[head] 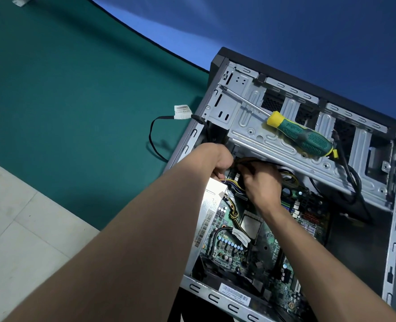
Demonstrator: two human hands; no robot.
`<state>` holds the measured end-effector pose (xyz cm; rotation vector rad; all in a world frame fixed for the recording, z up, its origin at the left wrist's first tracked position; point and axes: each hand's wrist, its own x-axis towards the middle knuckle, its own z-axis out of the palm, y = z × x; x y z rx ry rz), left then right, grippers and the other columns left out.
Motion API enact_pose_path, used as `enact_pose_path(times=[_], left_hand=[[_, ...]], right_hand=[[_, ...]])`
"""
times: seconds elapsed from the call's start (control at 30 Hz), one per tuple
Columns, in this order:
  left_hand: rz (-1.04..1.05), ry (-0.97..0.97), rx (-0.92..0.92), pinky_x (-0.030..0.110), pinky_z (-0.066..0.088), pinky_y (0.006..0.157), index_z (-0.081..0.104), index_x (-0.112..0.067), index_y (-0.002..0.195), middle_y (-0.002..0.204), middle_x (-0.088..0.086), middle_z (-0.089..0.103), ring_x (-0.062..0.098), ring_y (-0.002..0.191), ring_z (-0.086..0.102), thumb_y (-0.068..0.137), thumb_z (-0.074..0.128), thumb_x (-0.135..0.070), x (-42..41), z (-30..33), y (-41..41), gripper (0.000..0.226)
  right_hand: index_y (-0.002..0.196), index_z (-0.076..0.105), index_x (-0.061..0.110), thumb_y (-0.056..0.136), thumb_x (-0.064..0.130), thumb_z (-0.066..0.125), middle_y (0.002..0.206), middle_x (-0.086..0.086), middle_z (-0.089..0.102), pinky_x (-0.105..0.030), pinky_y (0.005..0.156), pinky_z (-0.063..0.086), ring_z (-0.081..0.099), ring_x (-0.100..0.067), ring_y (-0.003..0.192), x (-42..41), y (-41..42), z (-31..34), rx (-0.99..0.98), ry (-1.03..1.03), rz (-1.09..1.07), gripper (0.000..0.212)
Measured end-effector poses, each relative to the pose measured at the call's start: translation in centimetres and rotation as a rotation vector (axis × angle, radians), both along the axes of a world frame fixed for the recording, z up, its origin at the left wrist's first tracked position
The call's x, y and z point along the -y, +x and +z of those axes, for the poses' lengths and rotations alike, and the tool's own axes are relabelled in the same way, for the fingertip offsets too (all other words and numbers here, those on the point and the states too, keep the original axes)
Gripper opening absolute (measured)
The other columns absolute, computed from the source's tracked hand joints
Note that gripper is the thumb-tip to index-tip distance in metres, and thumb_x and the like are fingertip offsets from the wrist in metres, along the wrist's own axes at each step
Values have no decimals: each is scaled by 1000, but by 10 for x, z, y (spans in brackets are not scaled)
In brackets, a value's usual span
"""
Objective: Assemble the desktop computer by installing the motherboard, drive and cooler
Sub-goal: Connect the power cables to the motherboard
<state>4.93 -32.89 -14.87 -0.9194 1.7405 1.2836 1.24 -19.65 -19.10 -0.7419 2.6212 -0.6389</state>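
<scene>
An open desktop case [395, 228] lies on its side with the green motherboard [271, 247] inside and the bare processor [251, 225] at its middle. Both hands reach under the silver drive cage [285, 145]. My left hand [215, 159] is curled near the power supply [209, 205], its fingers partly hidden. My right hand [262, 182] pinches a bundle of black and yellow cables [285, 175] at the board's top edge. No cooler is visible on the processor.
A green and yellow screwdriver [301, 133] rests on top of the drive cage. A black cable with a white label [180, 112] trails out of the case onto the teal mat [76, 101]. Pale floor tiles [18, 217] lie to the left.
</scene>
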Motion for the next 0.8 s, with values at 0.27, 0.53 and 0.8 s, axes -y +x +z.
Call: enact_pose_path(times=[0.27,0.53,0.8], left_hand=[[-17,-2,8,23,44,61,35,3,138,108,13,56,16,71,53,98,25,3,-1,-1,-1,41],[6,-9,0,20,44,54,35,0,138,108,12,56,12,64,52,98,24,4,-2,1,0,41],[22,-6,-1,31,48,81,32,1,140,126,16,59,20,93,57,99,26,2,-1,0,1,42]], right_hand=[[109,70,18,96,22,54,96,-6,72,-21,62,40,60,-21,68,4,-1,7,-69,79,105,21],[110,67,14,97,24,50,96,-10,70,-28,65,49,63,-27,76,4,-6,17,87,119,153,24],[101,66,6,98,31,46,97,-18,69,-27,59,43,65,-31,81,5,-10,16,205,270,137,31]])
